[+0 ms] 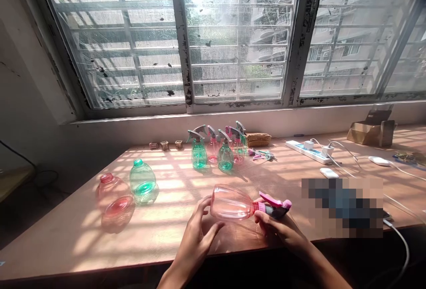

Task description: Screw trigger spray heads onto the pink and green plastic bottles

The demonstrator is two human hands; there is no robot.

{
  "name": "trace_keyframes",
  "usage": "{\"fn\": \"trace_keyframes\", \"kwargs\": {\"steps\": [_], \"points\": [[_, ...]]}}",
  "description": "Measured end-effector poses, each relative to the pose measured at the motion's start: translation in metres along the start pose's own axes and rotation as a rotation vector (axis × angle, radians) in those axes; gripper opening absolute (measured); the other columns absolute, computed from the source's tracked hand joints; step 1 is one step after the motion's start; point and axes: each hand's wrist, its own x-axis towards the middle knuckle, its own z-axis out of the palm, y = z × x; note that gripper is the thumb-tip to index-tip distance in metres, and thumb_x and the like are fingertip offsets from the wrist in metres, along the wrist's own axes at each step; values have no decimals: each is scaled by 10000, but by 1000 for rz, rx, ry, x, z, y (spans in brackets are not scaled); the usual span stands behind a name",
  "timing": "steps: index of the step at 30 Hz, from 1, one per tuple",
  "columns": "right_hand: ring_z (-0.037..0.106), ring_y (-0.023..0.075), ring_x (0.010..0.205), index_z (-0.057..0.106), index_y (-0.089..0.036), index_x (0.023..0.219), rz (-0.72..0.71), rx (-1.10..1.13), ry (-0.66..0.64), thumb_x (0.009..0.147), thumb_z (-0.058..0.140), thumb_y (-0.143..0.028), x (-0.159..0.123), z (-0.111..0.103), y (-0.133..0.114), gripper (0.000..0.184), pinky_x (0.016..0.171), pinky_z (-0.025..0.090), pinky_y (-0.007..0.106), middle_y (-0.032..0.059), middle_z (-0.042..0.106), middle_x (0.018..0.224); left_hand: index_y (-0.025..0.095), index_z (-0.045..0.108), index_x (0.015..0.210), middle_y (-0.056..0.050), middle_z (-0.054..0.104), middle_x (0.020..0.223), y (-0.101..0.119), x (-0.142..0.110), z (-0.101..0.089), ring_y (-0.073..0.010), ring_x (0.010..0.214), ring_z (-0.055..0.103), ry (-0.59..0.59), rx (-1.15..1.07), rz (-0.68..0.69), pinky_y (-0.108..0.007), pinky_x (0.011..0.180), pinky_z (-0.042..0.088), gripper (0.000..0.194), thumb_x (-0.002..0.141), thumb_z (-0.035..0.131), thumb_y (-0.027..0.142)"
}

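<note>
A clear pink spray bottle (231,203) lies on its side in the air above the table's front edge, its base to the left. My left hand (200,227) is closed around the base end, thumb below and fingers behind. At the neck, my right hand (278,226) grips the pink collar and the dark spray head (276,210); some of its fingers are hidden behind. The pink trigger (271,199) points upward. To the left, a pink bottle (115,195) and a green bottle (142,177) stand without spray heads.
Several green and pink spray bottles (199,153) with heads stand near the window wall. Beside them lie loose spray heads (262,154) and a brown woven box (258,140). A power strip (308,151) with cables, a cardboard box (371,132) and a blurred patch (342,208) are on the right.
</note>
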Motion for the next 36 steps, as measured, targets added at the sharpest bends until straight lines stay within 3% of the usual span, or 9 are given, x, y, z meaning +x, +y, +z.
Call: {"fn": "trace_keyframes", "kwargs": {"steps": [6,10,13,17,22,25,30,33,36], "points": [[568,161,470,640,-249,974,-1,-92,7,819,815,-550,6,5,5,381,485,451,290,-73,603,606,229,519,1423,-146,627,1436,2,0,-1,-288,1181,705,-25,-114,-121,-449,1032,561,474,1008,609,441],[555,165,525,649,-234,916,4,-95,-35,867,755,-600,2,2,-1,384,532,421,294,-56,602,584,288,549,1434,-112,525,1554,-5,0,-1,-304,1367,574,17,16,-5,-443,1093,504,448,998,636,343],[554,163,566,648,-222,832,6,-67,-37,893,720,-622,-1,0,-3,411,564,416,302,-32,612,614,319,534,1445,-93,516,1558,-6,0,0,-294,1396,548,9,29,42,-428,1094,498,456,1000,631,285],[571,159,531,627,-245,950,-3,-62,-13,858,783,-551,3,3,2,356,534,439,299,-52,619,654,294,524,1460,-109,528,1547,-3,1,-1,-306,1357,574,-12,47,-3,-457,1117,481,512,976,678,352],[568,150,509,624,-254,993,-19,-118,-23,850,808,-491,5,5,0,333,514,433,288,-69,618,650,283,583,1412,-125,511,1553,-8,2,-3,-311,1323,600,19,8,-31,-448,1062,524,418,1016,612,413],[554,154,542,651,-231,942,-22,-110,-73,921,723,-548,1,2,-4,326,559,424,305,-58,595,619,315,575,1437,-114,487,1586,-12,0,-2,-325,1417,524,35,18,25,-434,1055,526,426,1016,625,354],[577,158,598,647,-216,830,-8,-53,-44,925,704,-578,0,-2,0,379,595,444,326,1,662,776,335,552,1456,-108,470,1608,-9,-2,-1,-314,1460,483,26,47,77,-434,1077,511,481,989,666,309],[545,153,506,617,-252,911,-22,-107,-26,875,779,-484,5,2,5,285,524,406,304,-63,606,635,314,572,1429,-115,484,1595,-9,-1,-1,-324,1397,545,28,33,33,-452,1074,518,487,965,698,391],[534,163,463,605,-273,946,-21,-129,5,817,815,-479,7,6,6,321,490,388,304,-85,577,586,279,635,1339,-134,507,1560,-17,0,0,-339,1355,580,63,-11,4,-462,1046,544,403,980,657,463]]}}
